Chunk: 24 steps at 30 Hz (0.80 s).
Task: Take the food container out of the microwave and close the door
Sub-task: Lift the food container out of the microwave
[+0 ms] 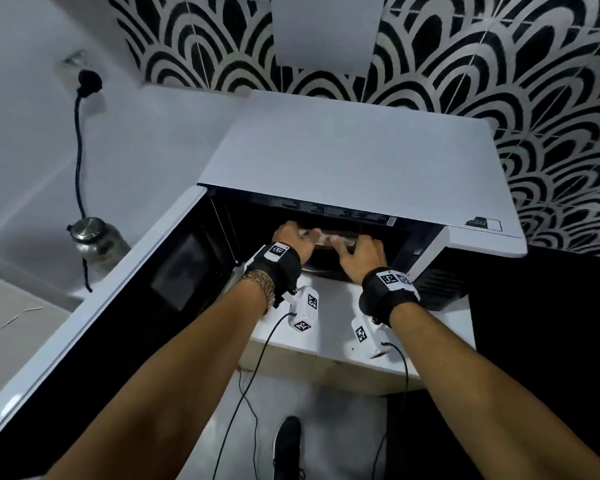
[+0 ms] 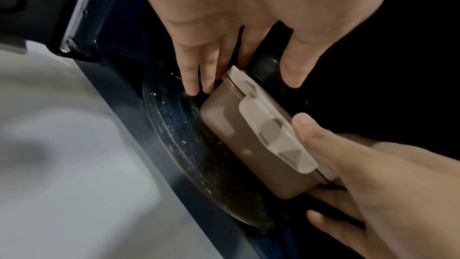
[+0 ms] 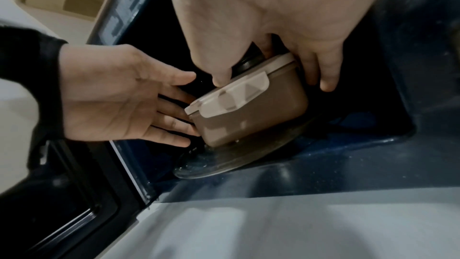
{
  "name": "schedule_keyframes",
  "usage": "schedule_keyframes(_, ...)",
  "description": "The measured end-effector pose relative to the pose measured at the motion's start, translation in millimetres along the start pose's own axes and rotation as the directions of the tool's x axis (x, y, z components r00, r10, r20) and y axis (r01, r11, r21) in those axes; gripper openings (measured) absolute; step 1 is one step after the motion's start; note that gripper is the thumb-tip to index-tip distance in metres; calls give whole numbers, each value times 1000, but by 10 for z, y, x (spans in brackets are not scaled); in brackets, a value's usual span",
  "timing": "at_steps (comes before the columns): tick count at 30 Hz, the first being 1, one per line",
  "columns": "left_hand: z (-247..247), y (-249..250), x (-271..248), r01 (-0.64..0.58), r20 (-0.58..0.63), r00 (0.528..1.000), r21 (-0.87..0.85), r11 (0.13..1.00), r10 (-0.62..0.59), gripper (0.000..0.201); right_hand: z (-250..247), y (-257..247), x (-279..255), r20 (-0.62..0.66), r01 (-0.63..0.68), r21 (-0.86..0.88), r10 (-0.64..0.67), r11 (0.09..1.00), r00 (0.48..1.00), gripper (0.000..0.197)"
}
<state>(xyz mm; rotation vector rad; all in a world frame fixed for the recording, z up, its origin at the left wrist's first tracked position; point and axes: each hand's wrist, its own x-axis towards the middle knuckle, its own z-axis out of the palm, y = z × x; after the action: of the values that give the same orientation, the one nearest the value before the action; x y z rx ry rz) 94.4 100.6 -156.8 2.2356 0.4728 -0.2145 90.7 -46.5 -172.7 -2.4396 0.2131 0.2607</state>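
The white microwave [image 1: 354, 161] has its door [image 1: 174, 271] swung open to the left. Inside, a brown food container [image 3: 254, 113] with a white clip-on lid stands on the glass turntable [image 3: 224, 164]. My right hand [image 3: 272, 84] grips the container's right end, thumb on the lid and fingers down the far side. My left hand [image 2: 245, 86] reaches to the left end with straight fingers touching the container's side [image 2: 248, 135], thumb held apart above the lid. From the head view both hands [image 1: 291, 235] [image 1: 355, 251] are in the cavity and hide most of the container [image 1: 326, 237].
The open door blocks the left side. A steel bottle [image 1: 94, 237] stands at the back left below a black plug and cord [image 1: 89, 81]. The white counter edge [image 1: 326, 327] lies just below my wrists. A black-and-white tiled wall is behind.
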Motion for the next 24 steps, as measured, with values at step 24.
schedule_keyframes(24, 40, -156, -79, 254, 92, 966, -499, 829, -241, 75, 15, -66, -180, -111, -135, 416, 197, 899, 974, 69)
